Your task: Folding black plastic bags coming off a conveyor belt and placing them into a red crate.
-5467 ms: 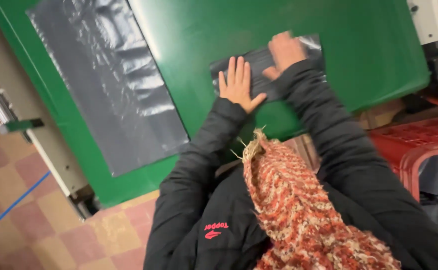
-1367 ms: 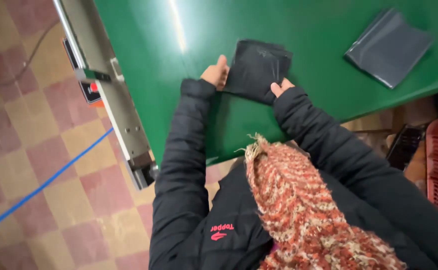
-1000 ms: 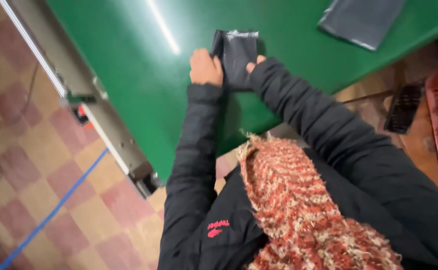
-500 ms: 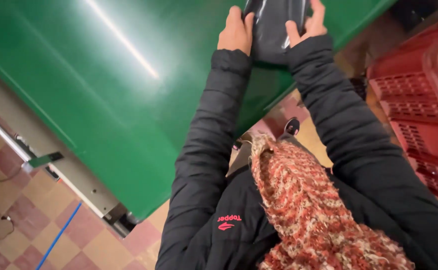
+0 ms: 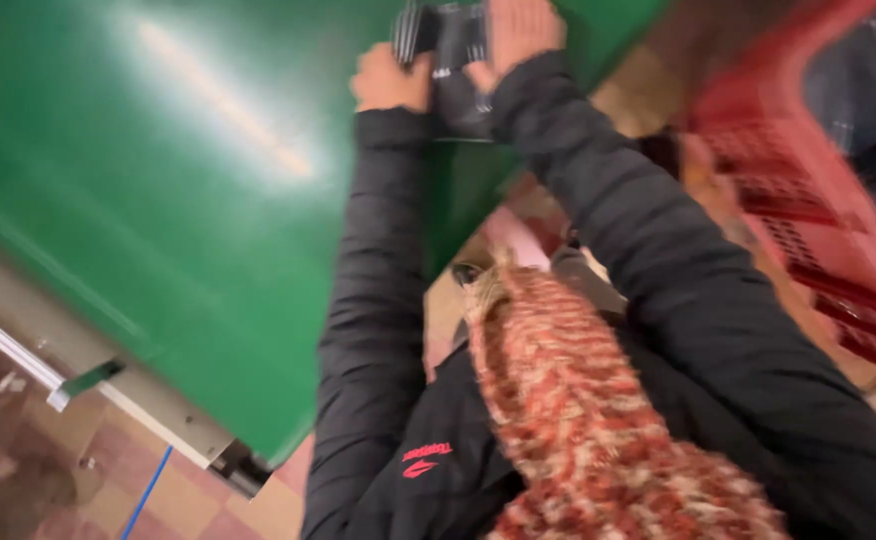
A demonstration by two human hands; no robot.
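Dark grey folded plastic bag pinched between left hand and right hand; fingers closed on opposite edges. Best kept flat, pressed evenly, above glossy green tabletop.

Green table w/ glare streak, metal edge rail at lower left. Floor: pink/tan checker tiles, blue line. Red crate at right, blurred.

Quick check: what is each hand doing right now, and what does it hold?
Left hand: closed on the left edge of the folded dark plastic bag.
Right hand: gripping the same bag from its right side, above the green table.
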